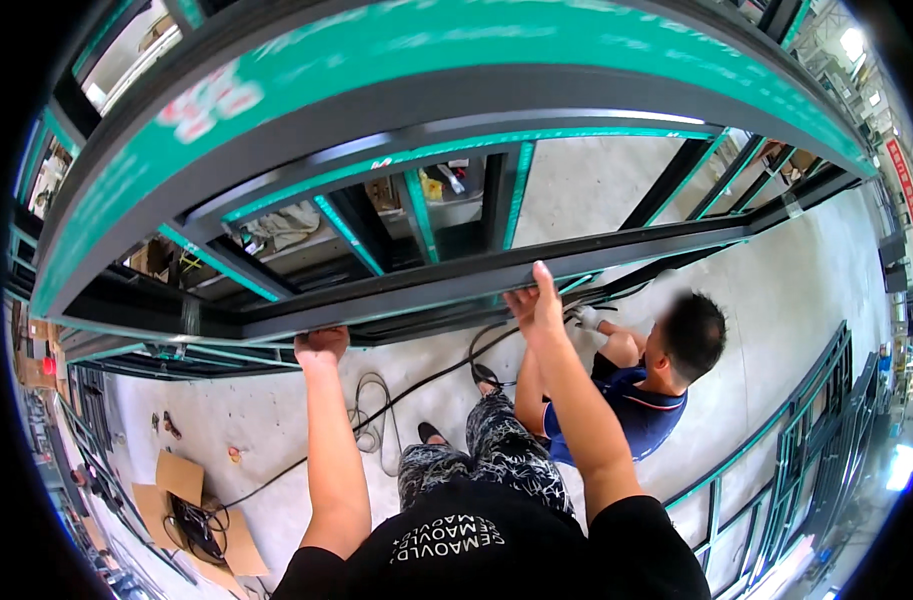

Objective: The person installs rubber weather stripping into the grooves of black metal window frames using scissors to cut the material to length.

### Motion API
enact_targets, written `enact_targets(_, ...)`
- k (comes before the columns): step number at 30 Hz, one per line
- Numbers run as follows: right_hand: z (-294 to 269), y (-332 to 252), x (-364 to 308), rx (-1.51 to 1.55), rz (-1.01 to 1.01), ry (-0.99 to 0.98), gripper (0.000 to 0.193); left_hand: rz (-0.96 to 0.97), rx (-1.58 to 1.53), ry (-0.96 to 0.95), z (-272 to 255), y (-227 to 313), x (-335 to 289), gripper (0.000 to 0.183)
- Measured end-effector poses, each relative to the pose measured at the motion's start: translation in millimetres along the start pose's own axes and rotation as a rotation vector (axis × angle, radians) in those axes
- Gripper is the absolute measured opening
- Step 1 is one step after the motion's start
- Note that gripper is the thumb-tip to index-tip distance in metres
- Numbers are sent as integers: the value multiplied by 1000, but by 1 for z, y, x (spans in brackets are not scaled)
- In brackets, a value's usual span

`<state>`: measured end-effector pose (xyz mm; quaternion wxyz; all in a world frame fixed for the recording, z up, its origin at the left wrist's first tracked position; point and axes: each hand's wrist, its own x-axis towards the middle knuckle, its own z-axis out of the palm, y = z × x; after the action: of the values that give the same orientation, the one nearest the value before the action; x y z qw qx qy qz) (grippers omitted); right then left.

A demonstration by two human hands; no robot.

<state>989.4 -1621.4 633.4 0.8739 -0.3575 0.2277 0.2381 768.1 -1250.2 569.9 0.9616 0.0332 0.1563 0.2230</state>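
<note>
Hands grip a dark metal frame (pixel 416 285) at its lower rail, both arms stretched up from the lower edge of the view. My left hand (pixel 321 347) is curled into a fist around the rail's underside, fingers wrapped tight. My right hand (pixel 536 305) lies flatter against the rail further right, fingers pressed together and pointing up over the edge, thumb underneath. The frame is large, with green film strips along its bars, and it hangs tilted above the concrete floor (pixel 776 290), well off the ground, its upper beam arching across the top of the view.

Below the rail a co-worker (pixel 646 385) in a blue shirt crouches, one gloved hand (pixel 587 318) raised to the same rail just beside my right hand. Black cable (pixel 416 385) runs across the floor, past a coil of pale cord (pixel 371 425), toward flattened cardboard (pixel 181 480) at lower left. More frames (pixel 806 440) lean at the right.

By my judgement the frame is lifted and held steady but not yet set anywhere; whatever the co-worker does beneath looks unfinished.
</note>
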Motion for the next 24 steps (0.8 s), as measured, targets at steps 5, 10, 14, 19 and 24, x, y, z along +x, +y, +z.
enact_targets(5, 5, -17, -2, 57, 14, 70, 25, 236, -62, 420, 45, -40, 14, 49)
enact_targets(10, 13, -19, -4, 118, -74, 51, 35, 324, 30, 660, 65, -57, 27, 47)
enact_targets(14, 18, -17, -9, 149, -81, 84, 36, 280, -66, 592, 45, -42, 20, 48)
enact_targets(19, 5, -21, -24, 80, -37, 142, 41, 281, -48, 651, 19, -44, -10, 39)
enact_targets(24, 7, -17, -30, 28, -45, 118, 45, 224, -122, 548, 10, -44, -48, 48)
